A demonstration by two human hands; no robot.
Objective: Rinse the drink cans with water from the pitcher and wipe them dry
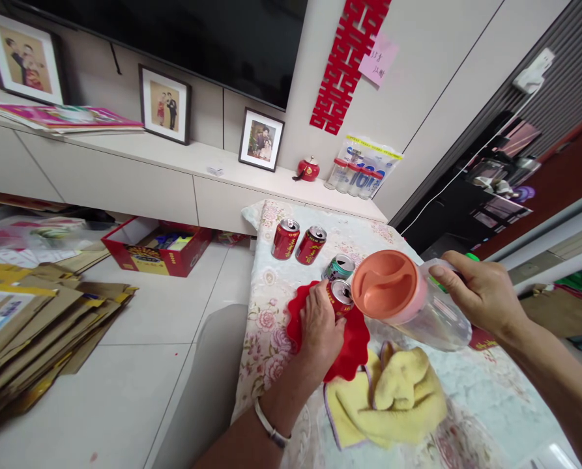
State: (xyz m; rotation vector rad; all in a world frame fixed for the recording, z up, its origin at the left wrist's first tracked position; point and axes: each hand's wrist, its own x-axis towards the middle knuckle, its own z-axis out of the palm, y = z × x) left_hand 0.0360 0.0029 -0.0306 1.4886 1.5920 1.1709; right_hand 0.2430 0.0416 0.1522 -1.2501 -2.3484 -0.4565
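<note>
My left hand (pixel 319 324) is closed around an opened red drink can (pixel 341 293), which stands over a red dish (pixel 350 352) with a scalloped rim. In my right hand (pixel 486 293) is a clear plastic pitcher (pixel 444 312), tilted to the left. Its orange lid (pixel 387 284) faces the can, with the lid's edge close to the can top. No stream of liquid can be made out. A green can (pixel 338 266) stands just behind. Farther back are two red cans (pixel 285 240), upright with opened tops. A crumpled yellow cloth (pixel 393 404) lies in front of the dish.
A floral cloth covers the table (pixel 266 319). Behind it runs a white cabinet (pixel 222 156) with framed photos, a red pot (pixel 308 170) and several red-lidded jars (pixel 353 178). Flattened cardboard (pixel 51 332) and a red box (pixel 158 247) lie on the floor at left.
</note>
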